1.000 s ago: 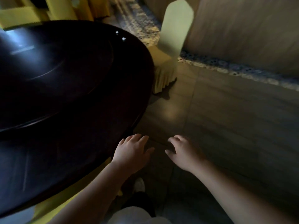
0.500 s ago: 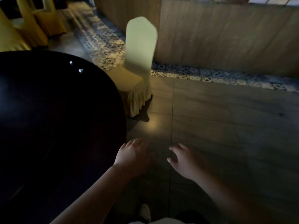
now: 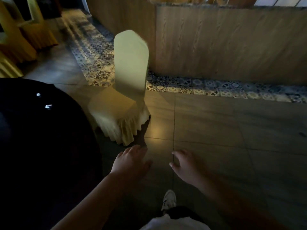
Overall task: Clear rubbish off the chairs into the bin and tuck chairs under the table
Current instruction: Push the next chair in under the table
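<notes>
Cream-covered chair [image 3: 123, 103] was seen mid-frame, beside the dark round table [image 3: 41, 138] at left, not yet tucked under; no rubbish was discernible on its seat. Left hand [image 3: 131, 161] and right hand [image 3: 186, 165] were held out loosely spread, empty.

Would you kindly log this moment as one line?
phase: approaching chair | left hand: empty | right hand: empty | seat: no rubbish seen

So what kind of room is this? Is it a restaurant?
Probably, yes: a restaurant or banquet hall. There is a big round dark table, a chair in a skirted cloth cover with more covered chairs behind, and patterned floor tiles.
</notes>
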